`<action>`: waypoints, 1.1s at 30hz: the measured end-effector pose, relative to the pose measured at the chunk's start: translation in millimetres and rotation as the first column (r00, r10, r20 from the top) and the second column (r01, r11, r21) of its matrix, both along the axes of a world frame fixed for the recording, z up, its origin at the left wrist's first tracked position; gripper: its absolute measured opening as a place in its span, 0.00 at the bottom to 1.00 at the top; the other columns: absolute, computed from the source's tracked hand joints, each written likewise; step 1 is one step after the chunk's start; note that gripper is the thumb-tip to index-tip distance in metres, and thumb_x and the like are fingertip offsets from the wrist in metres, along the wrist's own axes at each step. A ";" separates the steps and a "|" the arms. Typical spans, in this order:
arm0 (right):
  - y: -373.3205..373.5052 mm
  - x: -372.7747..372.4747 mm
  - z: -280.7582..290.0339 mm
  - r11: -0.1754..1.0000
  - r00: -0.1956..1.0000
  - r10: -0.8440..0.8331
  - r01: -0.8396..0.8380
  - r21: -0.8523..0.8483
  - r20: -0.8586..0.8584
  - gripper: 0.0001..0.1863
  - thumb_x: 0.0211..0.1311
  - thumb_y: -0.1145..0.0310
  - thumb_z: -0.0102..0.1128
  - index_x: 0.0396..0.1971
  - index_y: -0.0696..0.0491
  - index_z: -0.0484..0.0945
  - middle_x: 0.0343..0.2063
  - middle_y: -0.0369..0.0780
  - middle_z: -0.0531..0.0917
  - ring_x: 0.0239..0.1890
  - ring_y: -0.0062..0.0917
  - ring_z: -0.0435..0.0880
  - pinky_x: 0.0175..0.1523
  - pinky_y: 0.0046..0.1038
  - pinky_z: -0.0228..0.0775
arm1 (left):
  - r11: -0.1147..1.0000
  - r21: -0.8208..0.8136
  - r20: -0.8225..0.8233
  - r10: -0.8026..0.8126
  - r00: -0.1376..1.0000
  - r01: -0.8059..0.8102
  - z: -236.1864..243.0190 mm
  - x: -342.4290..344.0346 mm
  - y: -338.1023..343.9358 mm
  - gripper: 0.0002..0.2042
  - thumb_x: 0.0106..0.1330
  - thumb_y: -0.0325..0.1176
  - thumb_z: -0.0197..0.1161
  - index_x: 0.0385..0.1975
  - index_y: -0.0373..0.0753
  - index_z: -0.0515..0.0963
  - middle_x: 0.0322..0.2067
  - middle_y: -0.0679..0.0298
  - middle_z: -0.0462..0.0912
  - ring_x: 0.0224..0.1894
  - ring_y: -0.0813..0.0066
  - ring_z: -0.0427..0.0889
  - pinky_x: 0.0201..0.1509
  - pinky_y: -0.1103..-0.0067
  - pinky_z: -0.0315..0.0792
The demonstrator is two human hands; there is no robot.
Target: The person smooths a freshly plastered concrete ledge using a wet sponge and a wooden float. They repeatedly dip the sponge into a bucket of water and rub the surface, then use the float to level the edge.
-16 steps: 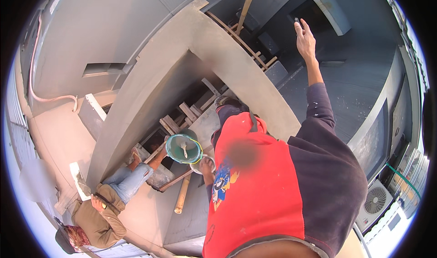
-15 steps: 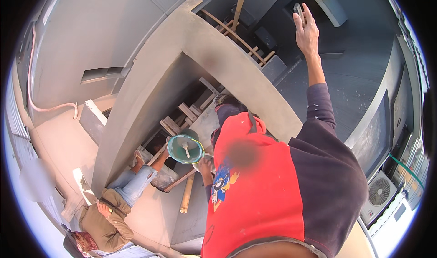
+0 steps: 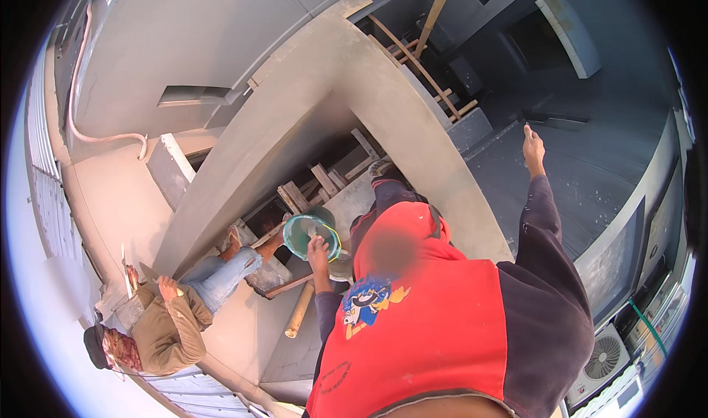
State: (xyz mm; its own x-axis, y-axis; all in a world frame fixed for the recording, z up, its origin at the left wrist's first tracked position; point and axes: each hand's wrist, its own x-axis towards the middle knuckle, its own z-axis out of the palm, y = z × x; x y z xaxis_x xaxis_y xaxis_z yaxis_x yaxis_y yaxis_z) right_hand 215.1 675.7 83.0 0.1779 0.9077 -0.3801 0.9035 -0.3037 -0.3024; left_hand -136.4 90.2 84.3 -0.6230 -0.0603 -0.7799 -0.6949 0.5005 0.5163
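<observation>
My left hand [image 3: 318, 256] reaches over the rim of a teal bucket [image 3: 293, 242], fingers closed on the pale handle of a brush [image 3: 312, 231] inside it. The bucket stands to the left of my red-fronted, dark-sleeved top. Out to the right, my right arm stretches toward the dark grey wall [image 3: 590, 152]. My right hand [image 3: 533, 152] is closed and seen edge-on; a small dark tip shows at its fingers, too little to name the thing it holds. Beside the bucket, a pale rounded container is partly hidden by my left arm.
At lower left a co-worker [image 3: 166, 329] in a brown jacket holds a flat tool. A grey plastered beam [image 3: 413, 116] angles across the middle. Wooden blocks [image 3: 295, 197], a bamboo pole [image 3: 299, 311] and bamboo scaffolding [image 3: 435, 9] are around. An air-conditioner unit [image 3: 601, 363] stands lower right.
My left hand has risen from beside the bucket to the brush inside it. My right hand has come down from high up. The view has shifted, and the co-worker's hands have moved.
</observation>
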 end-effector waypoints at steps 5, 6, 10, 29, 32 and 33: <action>49.0 -93.1 2.9 0.983 0.927 -0.040 -0.031 -0.181 -0.374 0.29 0.64 0.47 0.42 0.54 0.53 0.75 0.51 0.49 0.78 0.59 0.39 0.73 0.62 0.32 0.60 | 0.991 -0.088 0.092 -0.095 0.991 0.103 -15.8 34.9 -5.2 0.21 0.68 0.43 0.57 0.57 0.41 0.69 0.50 0.59 0.77 0.47 0.68 0.79 0.44 0.75 0.71; 53.3 -127.9 12.0 0.985 0.891 0.123 -0.163 -0.055 -0.437 0.30 0.64 0.48 0.42 0.56 0.54 0.73 0.53 0.48 0.77 0.60 0.38 0.72 0.63 0.31 0.59 | 0.992 -0.098 0.096 -0.072 0.993 0.081 -17.1 46.3 -8.5 0.21 0.68 0.43 0.56 0.57 0.41 0.69 0.49 0.59 0.78 0.48 0.69 0.78 0.46 0.73 0.71; 51.6 -223.7 61.9 0.902 0.743 0.415 -0.410 0.133 -0.525 0.31 0.66 0.48 0.43 0.61 0.55 0.68 0.57 0.48 0.75 0.63 0.37 0.69 0.66 0.29 0.55 | 0.995 -0.081 0.096 0.069 0.993 -0.061 -6.1 63.6 -8.3 0.21 0.67 0.40 0.58 0.55 0.36 0.70 0.41 0.64 0.78 0.37 0.76 0.79 0.33 0.81 0.70; -7.4 -286.9 58.1 0.789 0.644 0.580 -0.597 0.146 -0.499 0.30 0.66 0.48 0.51 0.59 0.56 0.72 0.33 0.36 0.80 0.35 0.19 0.77 0.41 0.23 0.69 | 0.901 -0.015 0.164 0.431 0.888 -0.434 -45.7 216.5 -57.9 0.21 0.65 0.47 0.59 0.51 0.39 0.73 0.41 0.64 0.80 0.39 0.76 0.78 0.42 0.74 0.72; -26.0 -290.3 85.3 0.805 0.656 0.532 -0.588 0.079 -0.535 0.31 0.66 0.48 0.50 0.59 0.57 0.70 0.57 0.46 0.74 0.63 0.34 0.69 0.65 0.29 0.56 | 0.892 -0.031 0.186 0.448 0.874 -0.451 -52.6 215.3 -57.0 0.23 0.65 0.47 0.58 0.53 0.39 0.72 0.47 0.60 0.79 0.43 0.70 0.78 0.46 0.71 0.72; -28.7 -289.7 87.3 0.803 0.646 0.538 -0.588 0.097 -0.541 0.31 0.66 0.48 0.50 0.59 0.57 0.70 0.57 0.46 0.74 0.62 0.34 0.69 0.65 0.29 0.57 | 0.891 -0.028 0.196 0.450 0.871 -0.454 -54.1 212.3 -59.2 0.23 0.65 0.47 0.58 0.54 0.39 0.71 0.49 0.58 0.78 0.45 0.68 0.78 0.47 0.69 0.72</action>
